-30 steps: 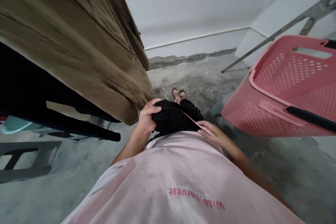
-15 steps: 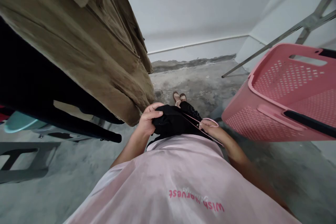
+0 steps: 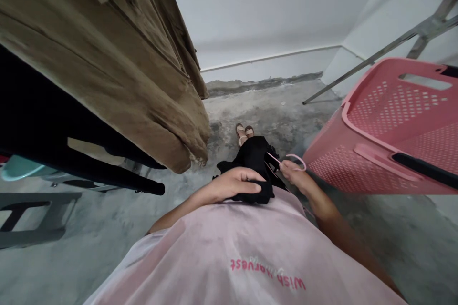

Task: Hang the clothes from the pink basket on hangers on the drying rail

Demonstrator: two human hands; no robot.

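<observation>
My left hand (image 3: 234,185) lies across the front of the pink shirt at waist height, its fingers closed on a bunched black garment (image 3: 252,151). The cloth hangs forward over my legs, and its exact kind cannot be made out. My right hand (image 3: 294,174) pinches a thin pink clothes hanger (image 3: 302,159) close to its curved hook. One pink arm of the hanger runs into the black cloth, where its end is hidden.
A pink perforated laundry basket (image 3: 332,157) with dark handles is at the right, beside a metal rack leg (image 3: 361,66). Brown trousers (image 3: 153,90) and black clothing (image 3: 71,119) hang at the left. A grey stool (image 3: 53,228) and a teal basin (image 3: 21,169) are below them.
My left hand has moved right and toward my body, bringing the black cloth over toward the hanger. My right hand has shifted slightly right, still pinching the hanger.
</observation>
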